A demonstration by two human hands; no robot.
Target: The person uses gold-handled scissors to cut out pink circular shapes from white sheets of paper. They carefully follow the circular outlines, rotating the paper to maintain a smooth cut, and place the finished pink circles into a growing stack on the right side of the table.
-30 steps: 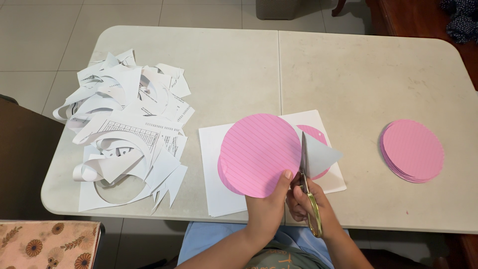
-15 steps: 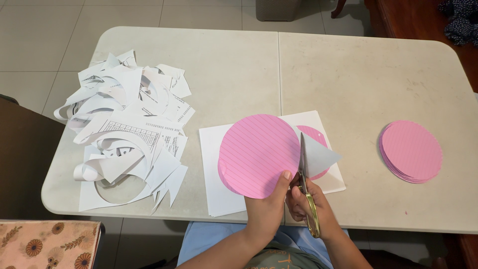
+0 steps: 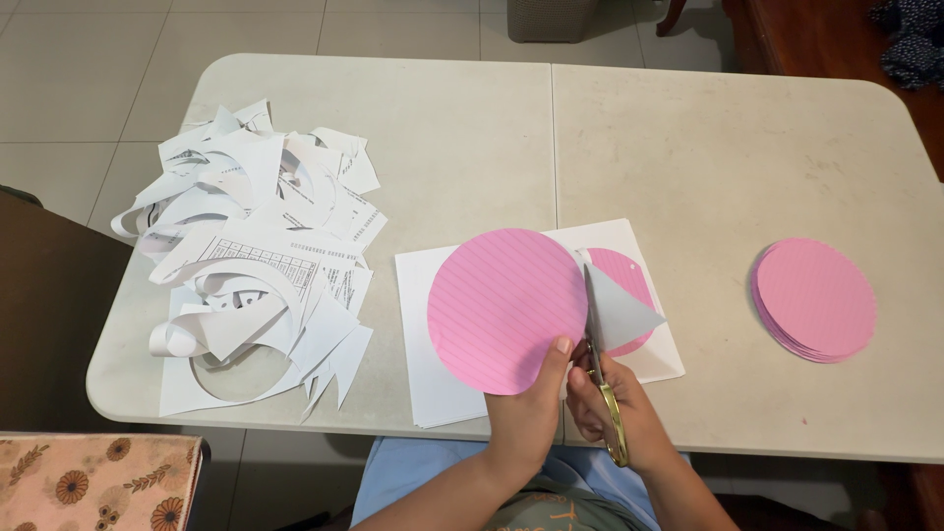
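Observation:
My left hand (image 3: 528,411) pinches the near edge of a pink striped paper circle (image 3: 503,308) that I hold over a stack of white sheets (image 3: 433,393). My right hand (image 3: 619,413) grips scissors (image 3: 600,364) with gold handles; their blades point away from me along the circle's right edge. A white triangular offcut (image 3: 624,315) curls off to the right of the blades. Another pink circle (image 3: 629,285) lies partly hidden under that offcut.
A heap of white paper scraps (image 3: 251,261) covers the left part of the beige table (image 3: 688,147). A stack of finished pink circles (image 3: 814,299) sits at the right. A floral cushion (image 3: 93,482) is at the bottom left, tiled floor beyond the table.
Almost nothing has moved; the scissors and both hands stay at the circle's right edge, with only a slight shift of the paper.

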